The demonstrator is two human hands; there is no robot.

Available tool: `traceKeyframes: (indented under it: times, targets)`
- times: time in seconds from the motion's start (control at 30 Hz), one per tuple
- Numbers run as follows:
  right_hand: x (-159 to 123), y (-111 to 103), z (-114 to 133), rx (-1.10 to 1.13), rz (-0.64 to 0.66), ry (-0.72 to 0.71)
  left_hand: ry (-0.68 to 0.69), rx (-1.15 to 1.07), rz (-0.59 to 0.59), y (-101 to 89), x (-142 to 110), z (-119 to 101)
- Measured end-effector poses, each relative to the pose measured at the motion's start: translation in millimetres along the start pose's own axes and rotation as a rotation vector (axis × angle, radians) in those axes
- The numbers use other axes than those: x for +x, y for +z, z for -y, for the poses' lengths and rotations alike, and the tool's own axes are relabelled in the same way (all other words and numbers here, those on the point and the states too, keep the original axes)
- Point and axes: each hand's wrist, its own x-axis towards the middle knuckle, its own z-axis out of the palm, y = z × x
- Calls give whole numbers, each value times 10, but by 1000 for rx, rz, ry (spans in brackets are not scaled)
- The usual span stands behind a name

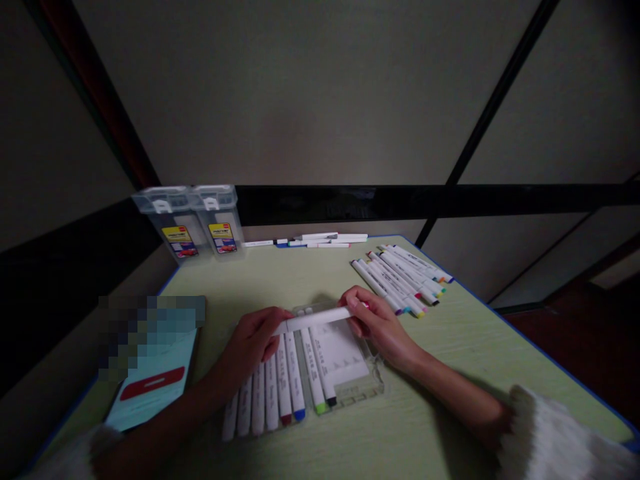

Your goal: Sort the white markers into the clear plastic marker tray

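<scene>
White marker (314, 319) held level between my left hand (253, 343) and right hand (379, 327), fingers pinched on both ends, over clear case (367, 387), label print unreadable.

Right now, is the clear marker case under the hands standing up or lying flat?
Lying flat. The clear case rests on the table, markers in a row beside it; both hands hold one white marker above it.

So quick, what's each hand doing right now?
Left hand: closed on one end of a white marker.
Right hand: closed on the marker's other end, over the clear case.
</scene>
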Motion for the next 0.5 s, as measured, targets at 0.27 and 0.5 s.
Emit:
traceKeyframes:
  times: [0.27,0.5]
  targets:
    - [26,11,-2,39,-48,59,84,-1,36,-5,25,36]
    - [17,1,-1,46,-60,68,106,71,39,-14,-4,-37]
